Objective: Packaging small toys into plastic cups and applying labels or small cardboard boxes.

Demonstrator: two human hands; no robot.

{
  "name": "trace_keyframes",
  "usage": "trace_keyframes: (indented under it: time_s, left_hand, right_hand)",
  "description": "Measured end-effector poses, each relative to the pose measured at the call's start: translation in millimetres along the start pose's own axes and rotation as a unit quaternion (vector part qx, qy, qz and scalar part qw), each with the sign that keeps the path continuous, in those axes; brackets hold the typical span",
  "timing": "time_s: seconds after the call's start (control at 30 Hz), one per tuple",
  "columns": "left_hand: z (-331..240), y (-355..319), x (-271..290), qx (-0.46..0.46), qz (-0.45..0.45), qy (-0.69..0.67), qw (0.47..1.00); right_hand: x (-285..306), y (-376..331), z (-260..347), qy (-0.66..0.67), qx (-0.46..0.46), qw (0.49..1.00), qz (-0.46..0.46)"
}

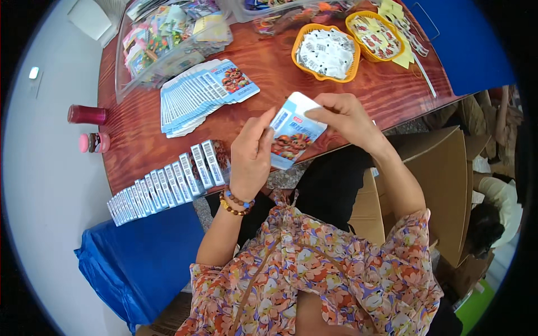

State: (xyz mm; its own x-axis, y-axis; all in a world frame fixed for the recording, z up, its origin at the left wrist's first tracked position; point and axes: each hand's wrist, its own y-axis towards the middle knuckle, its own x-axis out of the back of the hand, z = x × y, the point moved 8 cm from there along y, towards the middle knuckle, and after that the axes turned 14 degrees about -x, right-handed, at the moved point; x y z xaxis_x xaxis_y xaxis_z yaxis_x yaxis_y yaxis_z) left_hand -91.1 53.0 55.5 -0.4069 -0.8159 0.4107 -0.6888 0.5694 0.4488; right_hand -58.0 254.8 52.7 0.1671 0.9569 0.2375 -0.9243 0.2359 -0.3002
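Both my hands hold one small light-blue carton (291,133) with a cartoon picture, just above the near edge of the red-brown wooden table (269,73). My left hand (252,154), with bead bracelets on the wrist, grips its left side. My right hand (344,115) pinches its white top flap. A fanned stack of flat blue cartons (199,92) lies on the table beyond my left hand. A row of folded blue boxes (168,182) stands along the table's front edge at the left.
Two orange baskets (327,53) (376,35) of small packets sit at the far right. A clear plastic bin (168,42) holds colourful items. Two small jars (87,115) (94,143) stand at the table's left edge. An open cardboard box (443,185) is at my right, blue cloth (140,263) at lower left.
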Motion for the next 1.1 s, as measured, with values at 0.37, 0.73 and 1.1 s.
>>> trace_keyframes:
  time_s: [0.37,0.73,1.1]
  left_hand:
    - [9.9,-16.8,-22.5,0.027,0.016,0.176,0.984]
    - [12.8,-16.2,-17.6,0.086,-0.031,0.116,0.989]
    - [18.4,-30.5,-12.6,0.157,0.015,-0.246,0.956]
  right_hand:
    - [-28.8,10.4,-16.9,0.033,-0.023,0.996,0.085]
    - [-34.5,-20.8,-37.1,0.058,0.144,0.979,-0.135]
    - [-29.3,-13.7,-49.2,0.171,0.065,0.972,0.144]
